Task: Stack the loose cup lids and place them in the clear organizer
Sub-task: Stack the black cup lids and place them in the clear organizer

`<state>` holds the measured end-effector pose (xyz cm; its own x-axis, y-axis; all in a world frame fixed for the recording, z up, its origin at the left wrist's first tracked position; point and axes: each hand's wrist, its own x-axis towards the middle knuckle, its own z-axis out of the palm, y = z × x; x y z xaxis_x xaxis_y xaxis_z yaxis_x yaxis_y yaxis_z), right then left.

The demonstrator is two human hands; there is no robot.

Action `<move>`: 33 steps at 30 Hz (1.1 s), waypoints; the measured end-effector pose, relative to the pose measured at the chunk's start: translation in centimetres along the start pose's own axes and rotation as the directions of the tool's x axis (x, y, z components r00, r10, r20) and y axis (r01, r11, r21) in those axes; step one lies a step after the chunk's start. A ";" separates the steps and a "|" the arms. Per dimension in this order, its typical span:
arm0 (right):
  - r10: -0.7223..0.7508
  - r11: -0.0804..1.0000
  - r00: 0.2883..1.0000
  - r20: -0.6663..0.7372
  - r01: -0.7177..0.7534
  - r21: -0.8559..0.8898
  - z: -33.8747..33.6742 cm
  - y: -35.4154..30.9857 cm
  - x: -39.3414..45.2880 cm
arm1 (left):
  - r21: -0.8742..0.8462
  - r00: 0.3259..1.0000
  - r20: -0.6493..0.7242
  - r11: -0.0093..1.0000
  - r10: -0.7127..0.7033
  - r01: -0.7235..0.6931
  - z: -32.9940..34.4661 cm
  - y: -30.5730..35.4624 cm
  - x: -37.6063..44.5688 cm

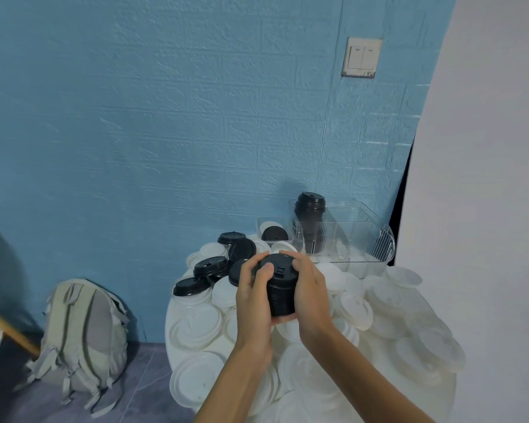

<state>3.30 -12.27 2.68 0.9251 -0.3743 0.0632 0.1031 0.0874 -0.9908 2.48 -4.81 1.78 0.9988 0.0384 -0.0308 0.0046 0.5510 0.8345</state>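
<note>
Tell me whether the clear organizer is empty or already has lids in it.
Not empty. The clear organizer already holds an upright stack of black lids at its left end; the rest looks unfilled.

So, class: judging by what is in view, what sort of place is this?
Probably an ordinary room used as a workspace: blue brick-textured wall with light switch, backpack on the floor, table heaped with cup lids.

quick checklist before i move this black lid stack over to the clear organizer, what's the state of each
1. Grip: left hand and right hand both wrap the stack of black plastic cup lids: ok.
2. Stack alignment: lids look nested straight: ok.
3. Clear plastic organizer: open room to the right of the tall black lid stack already inside: ok.
4. Path: loose white lids lie low on the table; nothing tall in between: ok.
5. Stack underside: hidden by the palms: cannot tell.
</note>
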 end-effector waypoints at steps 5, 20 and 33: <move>0.007 1.000 1.000 0.028 -0.007 0.005 0.1 -0.2 0.3 | -0.024 1.000 0.008 1.000 0.003 -0.002 0.0 0.0 0.2; -0.015 0.986 0.924 0.382 0.077 -0.146 1.4 -0.7 1.4 | 0.075 0.992 0.072 0.991 0.103 -0.108 -3.3 2.2 1.0; 0.011 0.532 0.880 0.475 0.397 -0.748 1.2 0.7 8.0 | 0.080 0.986 -0.037 0.984 0.161 -0.157 -7.4 4.6 2.5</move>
<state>11.22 -14.15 2.67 0.9888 0.1097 0.1012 0.1485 -0.7927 -0.5912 4.65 4.03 1.46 0.9840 0.1575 0.0833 -0.1489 0.4697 0.8702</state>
